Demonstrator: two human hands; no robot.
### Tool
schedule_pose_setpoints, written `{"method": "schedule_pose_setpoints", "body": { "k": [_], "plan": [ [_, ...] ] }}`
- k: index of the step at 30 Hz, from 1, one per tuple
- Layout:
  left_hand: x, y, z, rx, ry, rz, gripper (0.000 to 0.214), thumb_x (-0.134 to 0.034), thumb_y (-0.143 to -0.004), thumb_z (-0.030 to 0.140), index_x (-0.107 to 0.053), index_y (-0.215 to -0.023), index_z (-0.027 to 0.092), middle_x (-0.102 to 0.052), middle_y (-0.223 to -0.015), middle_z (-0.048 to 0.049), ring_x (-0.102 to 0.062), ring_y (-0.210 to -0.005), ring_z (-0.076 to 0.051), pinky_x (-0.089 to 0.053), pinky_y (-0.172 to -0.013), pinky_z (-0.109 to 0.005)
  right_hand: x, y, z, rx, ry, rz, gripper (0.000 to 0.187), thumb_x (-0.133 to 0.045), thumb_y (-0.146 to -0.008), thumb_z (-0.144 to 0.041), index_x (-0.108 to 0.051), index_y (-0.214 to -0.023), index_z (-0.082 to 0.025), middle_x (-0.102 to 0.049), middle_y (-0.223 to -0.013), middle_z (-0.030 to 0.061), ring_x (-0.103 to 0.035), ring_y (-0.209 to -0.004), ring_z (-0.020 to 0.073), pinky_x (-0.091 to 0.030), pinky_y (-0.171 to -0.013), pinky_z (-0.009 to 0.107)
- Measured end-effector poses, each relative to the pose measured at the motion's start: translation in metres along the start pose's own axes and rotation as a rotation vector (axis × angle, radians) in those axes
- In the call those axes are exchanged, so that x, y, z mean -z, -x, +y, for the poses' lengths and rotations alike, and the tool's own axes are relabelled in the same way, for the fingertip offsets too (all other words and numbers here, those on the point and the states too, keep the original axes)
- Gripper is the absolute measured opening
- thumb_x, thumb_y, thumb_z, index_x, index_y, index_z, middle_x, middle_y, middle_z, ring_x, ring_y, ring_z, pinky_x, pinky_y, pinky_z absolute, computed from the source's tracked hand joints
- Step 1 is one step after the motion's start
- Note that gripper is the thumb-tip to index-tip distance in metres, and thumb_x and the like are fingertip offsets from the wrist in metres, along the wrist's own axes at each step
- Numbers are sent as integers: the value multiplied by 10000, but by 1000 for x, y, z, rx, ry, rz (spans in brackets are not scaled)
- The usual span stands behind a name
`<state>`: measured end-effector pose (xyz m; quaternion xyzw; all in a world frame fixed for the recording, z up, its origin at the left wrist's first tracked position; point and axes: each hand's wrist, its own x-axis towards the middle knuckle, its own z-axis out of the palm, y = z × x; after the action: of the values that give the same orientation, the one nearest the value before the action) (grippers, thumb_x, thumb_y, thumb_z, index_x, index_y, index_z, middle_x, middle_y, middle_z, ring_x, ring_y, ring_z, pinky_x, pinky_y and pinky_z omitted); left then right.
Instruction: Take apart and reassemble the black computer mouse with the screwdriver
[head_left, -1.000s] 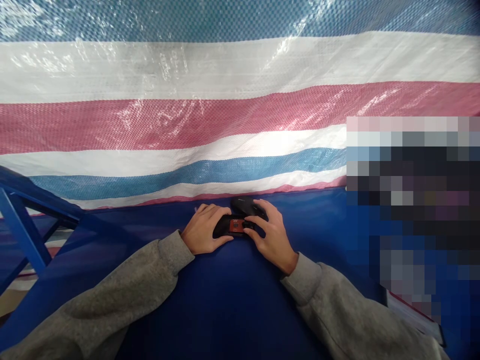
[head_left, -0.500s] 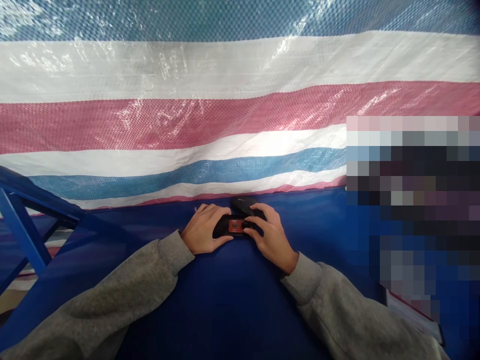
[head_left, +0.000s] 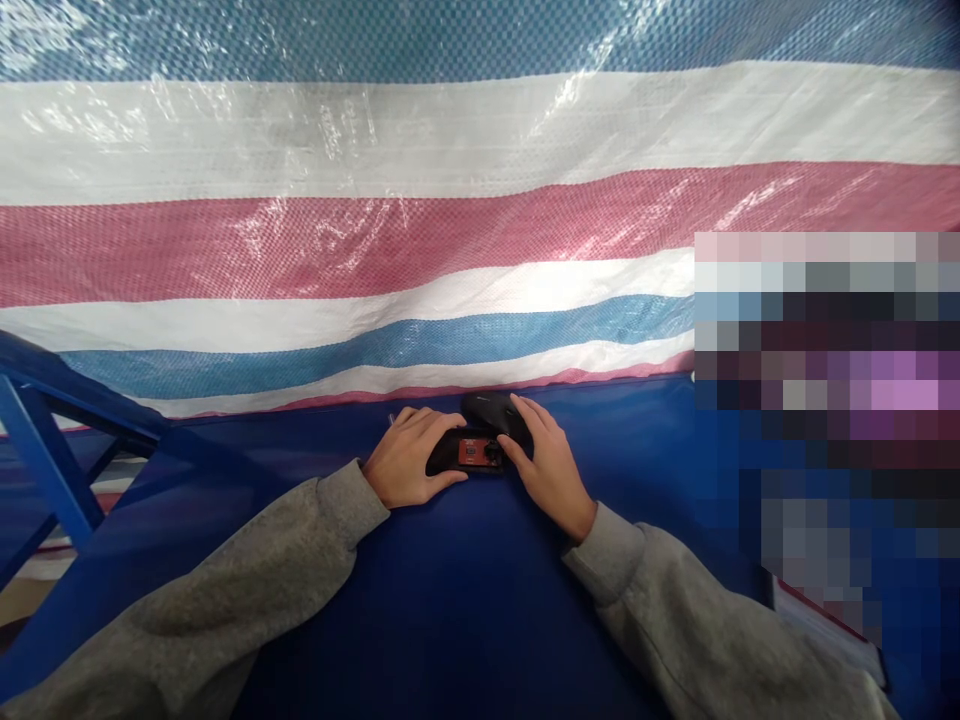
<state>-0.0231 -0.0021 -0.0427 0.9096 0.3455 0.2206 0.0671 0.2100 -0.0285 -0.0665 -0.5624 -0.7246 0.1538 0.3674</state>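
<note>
An opened computer mouse base [head_left: 472,453] lies on the blue tabletop, a red circuit board and a small dark part showing inside it. My left hand [head_left: 412,455] grips the left end of this base, thumb on the near side and fingers over the far side. Just behind the base is the mouse's smooth black top shell [head_left: 487,408]. My right hand [head_left: 550,465] closes around the right end of that shell, its thumb beside the right end of the base. Its fingertips are partly hidden.
The blue tabletop [head_left: 375,610] meets a striped plastic sheet [head_left: 375,240] at the back. A blue metal frame [head_left: 56,460] stands at the left. A flat, pale, dark-edged item [head_left: 825,630] lies at lower right, below a pixelated area. A thin pale tip pokes out beyond my left hand.
My right hand has come off the right end of the base and shifted slightly away and right, onto the top shell. My left hand has stayed in place.
</note>
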Motion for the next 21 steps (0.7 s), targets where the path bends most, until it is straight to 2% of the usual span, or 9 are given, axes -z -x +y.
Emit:
{"method": "schedule_pose_setpoints", "body": {
  "k": [7,9,13,15,18,21],
  "plan": [
    [-1,1,-1,25,4,-9,611,-685,-787,513,-435,-1254,209,-646,-1156,-103,-611,-1014,-281,-426,-867,-439,1,0,-2,-38,-20,72,439,-505,-941,-306,-476,-1374,-241,-559,-1334,117,-509,-1248,300,-419,-1032,537],
    [-2,2,-1,59,3,0,737,-702,-761,544,-376,-1340,224,-608,-1236,-124,-588,-1090,-306,-425,-912,-463,3,1,-4,4,-54,86,438,-501,-950,-319,-464,-1380,-240,-550,-1357,110,-502,-1264,289,-416,-1044,518],
    [-3,3,-1,121,-26,60,1111,-731,-662,655,-132,-1502,243,-412,-1457,-191,-439,-1299,-392,-382,-1007,-536,7,4,-6,152,-88,37,443,-526,-948,-332,-471,-1381,-251,-550,-1373,95,-499,-1279,275,-414,-1061,482],
    [-3,3,-1,117,-35,75,1165,-727,-646,679,-87,-1516,241,-364,-1489,-202,-398,-1332,-407,-369,-1021,-550,8,6,-7,198,-75,6,449,-534,-944,-335,-476,-1382,-253,-555,-1370,96,-499,-1278,281,-417,-1058,487],
    [-2,2,0,82,5,21,1088,-725,-695,625,-113,-1514,253,-452,-1431,-170,-460,-1284,-367,-373,-1020,-525,8,6,-9,249,-60,-46,472,-546,-935,-324,-467,-1392,-234,-583,-1333,111,-528,-1236,286,-434,-1036,498],
    [-1,1,1,95,54,-40,972,-727,-747,519,-171,-1502,260,-601,-1248,-110,-567,-1135,-308,-399,-982,-488,8,6,-10,286,-50,-102,490,-543,-927,-293,-451,-1401,-209,-595,-1312,125,-534,-1225,289,-447,-1019,503]
  ]
}}
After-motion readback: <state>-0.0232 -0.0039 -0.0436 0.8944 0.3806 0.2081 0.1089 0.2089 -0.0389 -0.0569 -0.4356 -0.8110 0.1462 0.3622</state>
